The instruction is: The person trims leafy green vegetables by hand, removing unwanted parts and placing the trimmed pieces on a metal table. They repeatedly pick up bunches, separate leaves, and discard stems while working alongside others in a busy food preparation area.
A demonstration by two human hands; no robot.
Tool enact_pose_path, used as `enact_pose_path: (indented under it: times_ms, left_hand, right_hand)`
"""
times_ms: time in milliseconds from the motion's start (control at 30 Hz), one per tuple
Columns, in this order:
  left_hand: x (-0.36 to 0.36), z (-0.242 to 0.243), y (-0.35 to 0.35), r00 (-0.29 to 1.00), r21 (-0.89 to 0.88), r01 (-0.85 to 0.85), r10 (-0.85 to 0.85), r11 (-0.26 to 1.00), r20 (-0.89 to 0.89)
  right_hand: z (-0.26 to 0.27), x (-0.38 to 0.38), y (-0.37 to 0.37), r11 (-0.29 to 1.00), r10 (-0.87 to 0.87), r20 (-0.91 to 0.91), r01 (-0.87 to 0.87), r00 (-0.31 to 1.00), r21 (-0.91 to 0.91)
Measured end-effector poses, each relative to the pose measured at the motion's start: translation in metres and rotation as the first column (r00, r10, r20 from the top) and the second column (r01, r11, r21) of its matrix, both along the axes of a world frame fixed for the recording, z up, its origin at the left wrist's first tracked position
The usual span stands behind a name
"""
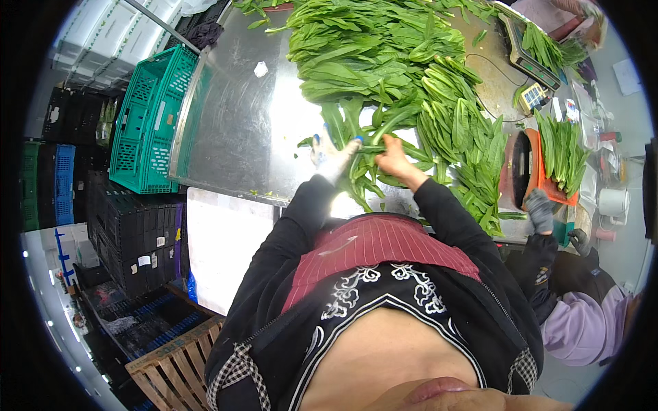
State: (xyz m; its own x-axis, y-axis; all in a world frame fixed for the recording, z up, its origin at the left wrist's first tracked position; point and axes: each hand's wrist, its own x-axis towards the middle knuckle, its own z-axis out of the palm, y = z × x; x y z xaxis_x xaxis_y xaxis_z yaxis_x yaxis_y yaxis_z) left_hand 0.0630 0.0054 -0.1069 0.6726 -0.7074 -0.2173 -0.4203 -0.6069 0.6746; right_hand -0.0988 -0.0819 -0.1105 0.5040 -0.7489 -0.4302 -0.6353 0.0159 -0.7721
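Note:
My left hand [331, 155], in a white glove with blue fingertips, has its fingers spread and its thumb against loose leafy greens [351, 122]. Leaves pass between thumb and fingers, with no firm grip visible. Close by, my bare right hand [397, 158] pinches a leafy green stem [386, 127]; the fingertips are partly hidden among leaves. More loose leaves [364, 186] lie below and between both hands on the metal table [231, 103]. Just beyond my hands is a large heap of long green leaves [360, 56], and stacked bunches [462, 128] run down its right side.
A green plastic crate [149, 120] stands at the table's left edge. To the right are a scale [527, 51], a cable, a yellow device [533, 97] and an orange tray [547, 174] with greens. A co-worker's gloved hand [540, 209] is near that tray. Black crates [136, 236] are stacked lower left.

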Motion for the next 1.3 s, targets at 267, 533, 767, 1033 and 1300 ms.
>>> enact_pose_path:
  times_ms: [267, 533, 767, 1033, 1300]
  left_hand:
    - [-0.008, -0.022, 0.004, 0.606, -0.4, -0.464, -0.046, 0.791, -0.794]
    - [-0.003, 0.005, 0.013, 0.514, -0.29, -0.678, 0.153, 0.676, -0.844]
    - [0.007, -0.006, 0.031, 0.594, -0.359, -0.663, 0.171, 0.656, -0.786]
    - [0.022, -0.073, 0.026, 0.606, -0.279, -0.621, 0.224, 0.732, -0.763]
    - [0.01, -0.024, 0.038, 0.716, -0.275, -0.529, 0.249, 0.803, -0.652]
  right_hand:
    - [-0.019, 0.046, 0.047, 0.954, -0.037, 0.59, -0.147, 0.806, 0.26]
    - [-0.005, 0.017, -0.032, 0.826, 0.171, 0.15, -0.059, 0.974, -0.56]
    - [0.02, 0.044, -0.055, 0.578, 0.519, 0.053, -0.305, 0.853, -0.757]
    - [-0.028, 0.066, -0.075, 0.2, 0.301, -0.433, -0.5, 0.849, -0.842]
    - [-0.007, 0.097, -0.042, 0.532, 0.396, -0.246, -0.44, 0.885, -0.723]
